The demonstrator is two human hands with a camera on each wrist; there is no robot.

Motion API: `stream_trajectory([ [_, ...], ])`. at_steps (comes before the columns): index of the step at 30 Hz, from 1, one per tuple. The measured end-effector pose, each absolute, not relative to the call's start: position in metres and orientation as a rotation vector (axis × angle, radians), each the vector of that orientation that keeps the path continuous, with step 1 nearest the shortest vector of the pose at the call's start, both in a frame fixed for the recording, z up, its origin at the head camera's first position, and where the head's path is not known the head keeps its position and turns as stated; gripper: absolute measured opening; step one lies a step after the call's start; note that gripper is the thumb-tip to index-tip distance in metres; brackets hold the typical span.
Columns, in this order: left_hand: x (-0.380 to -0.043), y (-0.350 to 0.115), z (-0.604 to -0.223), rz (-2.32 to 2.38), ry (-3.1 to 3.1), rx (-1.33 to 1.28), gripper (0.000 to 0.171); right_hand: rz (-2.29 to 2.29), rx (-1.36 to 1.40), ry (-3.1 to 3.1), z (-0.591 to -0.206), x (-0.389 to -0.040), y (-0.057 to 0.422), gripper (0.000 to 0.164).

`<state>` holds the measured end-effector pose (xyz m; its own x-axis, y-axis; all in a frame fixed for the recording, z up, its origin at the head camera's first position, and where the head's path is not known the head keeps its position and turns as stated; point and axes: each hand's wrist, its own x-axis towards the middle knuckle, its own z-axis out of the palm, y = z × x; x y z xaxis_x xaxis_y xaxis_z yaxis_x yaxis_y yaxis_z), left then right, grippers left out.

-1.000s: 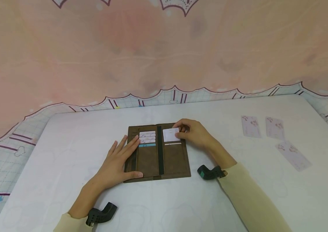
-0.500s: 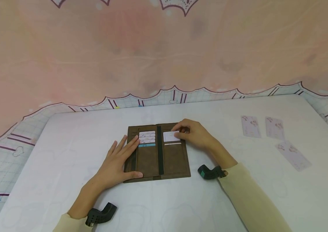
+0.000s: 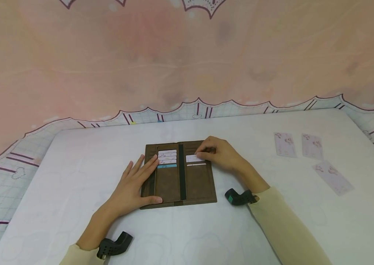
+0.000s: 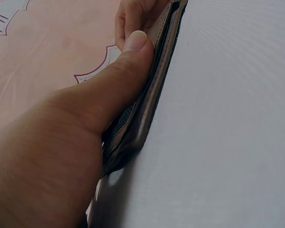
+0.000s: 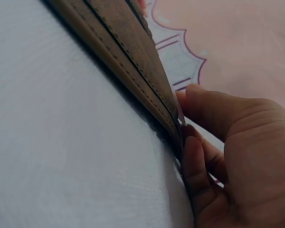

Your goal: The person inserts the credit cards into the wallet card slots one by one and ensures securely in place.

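A brown wallet (image 3: 167,184) lies unfolded on the white table, with a dark band down its middle. My left hand (image 3: 133,186) rests spread over its left edge, the thumb (image 4: 118,71) lying along the near side. Several white cards and a blue-edged one (image 3: 167,166) show in the left-hand slots. My right hand (image 3: 221,152) pinches a white card (image 3: 191,158) that sits partly inside a slot of the right-hand panel. Below it the thin edge of another card (image 3: 196,164) shows. In the right wrist view the pinched card (image 5: 179,109) appears edge-on between thumb and fingers.
On the right of the table (image 3: 256,228) lie three pale printed cards: an upper left card (image 3: 285,144), an upper right card (image 3: 312,146) and a slanted lower card (image 3: 333,177). A patterned cloth (image 3: 187,66) hangs behind the table.
The white card under my right hand has slid down toward me, deeper into its slot, and less of it shows. My right fingers moved slightly down with it. The left hand stays in place.
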<state>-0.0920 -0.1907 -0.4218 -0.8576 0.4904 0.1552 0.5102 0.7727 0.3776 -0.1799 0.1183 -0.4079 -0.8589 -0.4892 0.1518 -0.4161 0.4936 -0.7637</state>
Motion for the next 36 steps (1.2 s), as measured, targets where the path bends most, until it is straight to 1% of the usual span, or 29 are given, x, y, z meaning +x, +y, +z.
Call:
stream_trajectory([
  [6, -0.0919, -0.1908, -0.4218, -0.647, -2.913, -0.824, 0.103, -1.322, -0.859, 2.613, -0.41, -0.1805, 0.1189, 0.006],
  [16, -0.092, -0.1911, -0.4226, -0.652, -2.914, -0.82, 0.104, -1.298, -0.836, 2.647, -0.4129, -0.1799, 0.1179, 0.011],
  [23, -0.0918, -0.1912, -0.4216, -0.656, -2.915, -0.823, 0.103, -1.281, -0.81, 2.656, -0.4121, -0.1789, 0.1157, 0.01],
  [36, -0.0923, -0.1912, -0.421, -0.652, -2.93, -0.814, 0.104, -1.22, -0.929, 2.669, -0.4106, -0.1785, 0.1188, 0.012],
])
